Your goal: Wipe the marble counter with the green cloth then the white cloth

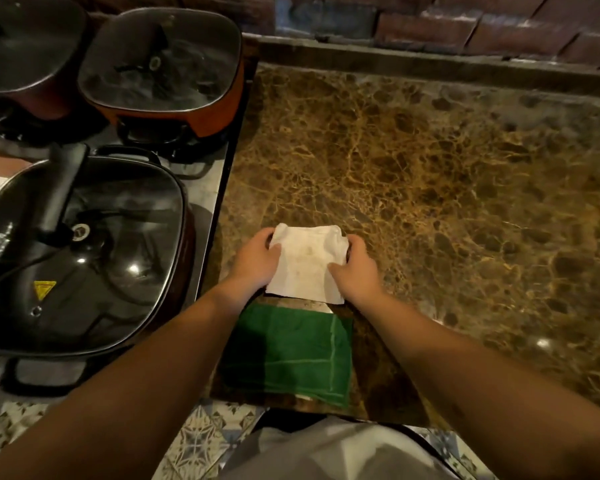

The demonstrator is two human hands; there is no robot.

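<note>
The white cloth (307,263) lies folded on the brown marble counter (447,188), near its front left corner. My left hand (255,259) grips the cloth's left edge and my right hand (355,271) grips its right edge, thumbs on top. The green cloth (291,351) lies flat and folded on the counter just nearer to me, between my forearms, touching no hand. A small white scrap shows under its front edge.
A stove to the left carries three lidded pots: a large black one (80,251) in front, an orange one (163,67) behind, a dark one (25,46) at far left. A brick wall (465,26) backs the counter. Patterned floor tiles (201,441) show below.
</note>
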